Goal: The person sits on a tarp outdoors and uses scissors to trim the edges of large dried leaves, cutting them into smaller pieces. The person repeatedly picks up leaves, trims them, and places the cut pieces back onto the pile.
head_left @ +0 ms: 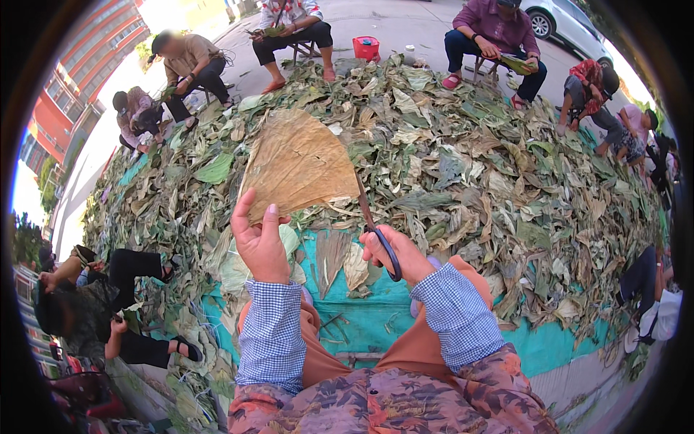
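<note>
A large tan dried leaf (300,163), fan-shaped with a rounded far edge, is held up before me. My left hand (262,242) pinches it at its lower left corner, thumb in front. In my right hand (397,253) is a pair of scissors (390,254) with dark handles. Their blades point up and away, beside the leaf's right corner; whether they touch it I cannot tell. Below my hands, several loose leaves (354,267) lie on a teal sheet (369,307) between my knees.
A broad heap of dried green and brown leaves (463,181) spreads ahead and to both sides. Several people sit around it, among them a person in a purple shirt (491,32) handling a leaf. A red bucket (366,49) stands beyond the heap; a white car (567,29) is behind.
</note>
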Available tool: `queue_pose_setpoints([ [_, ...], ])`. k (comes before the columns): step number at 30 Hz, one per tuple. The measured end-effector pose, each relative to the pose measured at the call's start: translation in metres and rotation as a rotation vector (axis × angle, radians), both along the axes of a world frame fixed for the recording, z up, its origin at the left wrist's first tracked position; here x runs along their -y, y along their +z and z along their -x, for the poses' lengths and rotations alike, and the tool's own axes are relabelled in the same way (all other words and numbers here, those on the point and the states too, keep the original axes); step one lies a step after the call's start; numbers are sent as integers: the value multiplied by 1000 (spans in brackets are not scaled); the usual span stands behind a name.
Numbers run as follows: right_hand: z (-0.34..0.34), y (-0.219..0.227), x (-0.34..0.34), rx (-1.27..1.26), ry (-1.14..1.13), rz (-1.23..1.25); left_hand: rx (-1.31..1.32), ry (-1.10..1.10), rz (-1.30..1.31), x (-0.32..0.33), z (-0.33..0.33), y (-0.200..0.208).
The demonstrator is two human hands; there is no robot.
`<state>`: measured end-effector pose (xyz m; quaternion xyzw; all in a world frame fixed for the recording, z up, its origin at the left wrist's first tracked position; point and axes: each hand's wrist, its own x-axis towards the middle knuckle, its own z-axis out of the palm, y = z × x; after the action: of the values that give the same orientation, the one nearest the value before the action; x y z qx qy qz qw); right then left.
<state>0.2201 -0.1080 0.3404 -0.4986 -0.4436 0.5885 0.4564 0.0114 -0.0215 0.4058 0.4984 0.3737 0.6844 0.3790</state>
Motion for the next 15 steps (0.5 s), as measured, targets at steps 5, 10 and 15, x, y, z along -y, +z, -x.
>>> queue_pose_setpoints([
  [5,2,6,2,2,-68,-2,9,-28,32,-1,2,-2],
  [10,0,8,2,-29,-99,-5,67,-29,64,-2,0,0],
  [15,-2,17,5,-19,-104,32,104,-64,125,-4,4,-3],
])
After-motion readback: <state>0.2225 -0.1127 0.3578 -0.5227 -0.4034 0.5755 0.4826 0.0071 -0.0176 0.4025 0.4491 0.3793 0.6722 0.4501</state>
